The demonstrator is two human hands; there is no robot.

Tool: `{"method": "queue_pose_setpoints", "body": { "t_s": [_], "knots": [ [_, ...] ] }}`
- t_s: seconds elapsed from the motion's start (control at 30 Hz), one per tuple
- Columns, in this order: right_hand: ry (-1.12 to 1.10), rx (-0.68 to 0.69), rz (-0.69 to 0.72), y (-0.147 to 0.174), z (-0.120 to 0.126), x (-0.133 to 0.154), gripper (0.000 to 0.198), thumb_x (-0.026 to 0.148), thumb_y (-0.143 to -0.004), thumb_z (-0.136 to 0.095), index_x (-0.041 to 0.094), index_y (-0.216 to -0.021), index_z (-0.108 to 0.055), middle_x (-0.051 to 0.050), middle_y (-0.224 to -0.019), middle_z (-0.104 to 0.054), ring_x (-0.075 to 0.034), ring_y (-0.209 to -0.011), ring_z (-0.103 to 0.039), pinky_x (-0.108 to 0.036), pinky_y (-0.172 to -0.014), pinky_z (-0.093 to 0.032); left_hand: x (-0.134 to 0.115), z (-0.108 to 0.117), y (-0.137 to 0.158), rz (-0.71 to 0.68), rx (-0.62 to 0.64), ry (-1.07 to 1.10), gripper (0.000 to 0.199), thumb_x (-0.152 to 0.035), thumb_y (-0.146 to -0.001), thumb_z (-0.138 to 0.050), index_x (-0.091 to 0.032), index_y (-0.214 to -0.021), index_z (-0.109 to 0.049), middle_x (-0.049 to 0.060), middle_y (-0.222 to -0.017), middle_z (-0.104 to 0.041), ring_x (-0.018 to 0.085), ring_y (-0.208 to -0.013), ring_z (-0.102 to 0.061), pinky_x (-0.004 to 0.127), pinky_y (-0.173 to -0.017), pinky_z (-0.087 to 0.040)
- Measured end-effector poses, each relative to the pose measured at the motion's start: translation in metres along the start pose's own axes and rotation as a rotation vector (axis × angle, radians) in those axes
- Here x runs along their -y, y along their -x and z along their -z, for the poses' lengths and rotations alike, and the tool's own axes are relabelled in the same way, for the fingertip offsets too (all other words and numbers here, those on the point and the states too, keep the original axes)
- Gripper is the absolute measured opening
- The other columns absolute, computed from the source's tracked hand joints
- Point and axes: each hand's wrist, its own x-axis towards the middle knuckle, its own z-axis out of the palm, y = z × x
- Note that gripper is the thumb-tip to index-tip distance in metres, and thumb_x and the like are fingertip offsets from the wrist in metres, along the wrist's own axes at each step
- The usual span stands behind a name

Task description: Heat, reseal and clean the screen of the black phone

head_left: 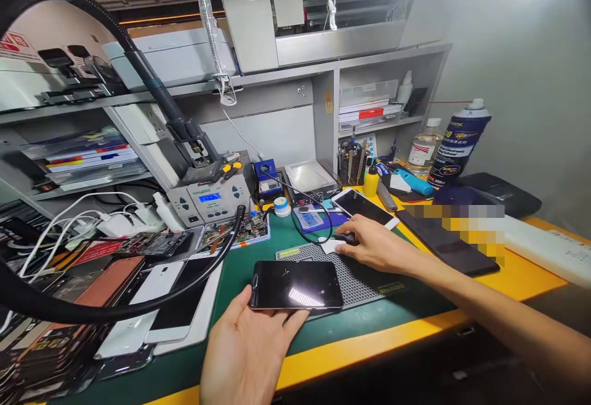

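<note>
My left hand (252, 343) holds a black smartphone (295, 288) from below and along its left end. The phone's glossy dark screen faces up and mirrors a bright lamp. It is over the front of a grey perforated mat (364, 282). Farther back, my right hand (369, 242) has its fingers bent together at a small white piece (329, 245), paper or cloth, at the mat's far edge. A thin black cable (302, 232) loops close to those fingertips. Just behind the hand lies a white-framed phone (364, 207) with a dark screen.
Stacked phones and phone parts (60, 343) crowd the left. A hot-air station (207, 199) stands behind a tray of small parts (235, 232), with a black hose (184, 294) arching in front. A yellow bottle (370, 181), a spray can (459, 146) and a dark slab-like device (446, 242) are at right.
</note>
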Motion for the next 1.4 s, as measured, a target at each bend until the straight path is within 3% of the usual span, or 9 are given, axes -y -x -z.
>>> {"method": "queue_pose_setpoints", "body": {
  "t_s": [0.27, 0.37, 0.47, 0.63, 0.73, 0.83, 1.03, 1.17, 1.4],
  "knots": [
    [0.088, 0.135, -0.020, 0.009, 0.015, 0.001, 0.030, 0.045, -0.087, -0.064, 0.018, -0.074, -0.068, 0.000, -0.064, -0.063, -0.014, -0.056, -0.052, -0.026, -0.052, -0.033, -0.011, 0.001, 0.002, 0.102, 0.054, -0.303, 0.042, -0.029, -0.100, -0.042, -0.010, -0.136, -0.051, 0.025, -0.129, -0.067, 0.038, -0.117, -0.067, 0.060, -0.096, -0.055],
    [0.028, 0.152, -0.065, 0.027, 0.020, -0.001, 0.029, 0.045, -0.089, -0.063, 0.017, -0.080, -0.064, -0.001, -0.069, -0.067, -0.013, -0.057, -0.054, -0.024, -0.051, -0.037, -0.033, 0.009, 0.006, 0.304, 0.059, -0.610, 0.053, -0.050, -0.098, -0.042, -0.003, -0.111, -0.063, 0.027, -0.109, -0.073, 0.033, -0.080, -0.076, 0.046, -0.068, -0.064],
    [0.027, 0.086, -0.067, 0.047, 0.017, -0.002, 0.026, 0.043, -0.092, -0.062, 0.018, -0.083, -0.065, -0.003, -0.074, -0.070, -0.014, -0.061, -0.057, -0.025, -0.051, -0.040, -0.053, 0.014, 0.005, 0.394, 0.032, -0.943, 0.072, -0.074, -0.090, -0.036, -0.006, -0.091, -0.061, 0.023, -0.080, -0.075, 0.026, -0.050, -0.070, 0.029, -0.040, -0.054],
    [0.273, -0.155, 0.377, 0.071, -0.010, -0.001, 0.012, 0.023, -0.096, -0.059, 0.017, -0.094, -0.069, -0.005, -0.083, -0.072, -0.017, -0.071, -0.064, -0.028, -0.063, -0.050, -0.069, 0.015, -0.004, 0.445, 0.025, -1.403, 0.080, -0.085, -0.085, -0.019, -0.015, -0.082, -0.058, 0.017, -0.060, -0.072, 0.021, -0.037, -0.063, 0.023, -0.033, -0.042],
    [0.420, -0.204, 0.638, 0.082, -0.033, 0.005, 0.014, 0.009, -0.096, -0.056, 0.012, -0.102, -0.068, -0.010, -0.089, -0.071, -0.020, -0.080, -0.064, -0.033, -0.071, -0.053, -0.075, 0.014, -0.009, 0.379, 0.029, -1.645, 0.080, -0.081, -0.088, -0.017, -0.015, -0.073, -0.059, 0.016, -0.053, -0.069, 0.016, -0.032, -0.055, 0.023, -0.036, -0.041],
    [0.520, -0.133, 0.666, 0.090, -0.047, 0.014, 0.015, 0.009, -0.096, -0.058, 0.011, -0.104, -0.069, -0.012, -0.091, -0.069, -0.022, -0.082, -0.061, -0.037, -0.069, -0.053, -0.081, 0.015, -0.008, 0.297, 0.098, -1.842, 0.072, -0.076, -0.091, -0.023, -0.017, -0.069, -0.058, 0.007, -0.047, -0.063, 0.014, -0.034, -0.048, 0.025, -0.040, -0.039],
    [0.687, -0.028, 0.692, 0.100, -0.048, 0.014, 0.035, 0.019, -0.096, -0.059, 0.013, -0.131, -0.063, -0.012, -0.136, -0.064, -0.037, -0.130, -0.050, -0.054, -0.101, -0.050, -0.085, 0.033, 0.000, -0.434, 0.253, -2.187, 0.036, -0.050, -0.088, -0.059, -0.026, -0.114, -0.053, 0.001, -0.089, -0.058, 0.019, -0.077, -0.057, 0.031, -0.069, -0.048],
    [0.856, 0.068, 0.680, 0.107, -0.047, 0.007, 0.056, 0.029, -0.096, -0.056, 0.016, -0.151, -0.047, -0.009, -0.158, -0.045, -0.039, -0.149, -0.030, -0.059, -0.112, -0.042, -0.087, 0.040, -0.008, -0.425, 0.353, -2.263, 0.072, -0.047, -0.084, -0.066, -0.035, -0.146, -0.031, 0.001, -0.104, -0.055, 0.021, -0.088, -0.061, 0.040, -0.084, -0.050],
    [0.916, 0.050, 0.631, 0.116, -0.054, 0.010, 0.069, 0.034, -0.095, -0.054, 0.010, -0.157, -0.036, -0.012, -0.163, -0.035, -0.038, -0.152, -0.026, -0.057, -0.117, -0.038, -0.099, 0.041, -0.027, -0.379, 0.545, -2.211, 0.079, -0.052, -0.085, -0.068, -0.034, -0.151, -0.030, 0.001, -0.101, -0.059, 0.020, -0.080, -0.063, 0.038, -0.081, -0.053]
  ]
}}
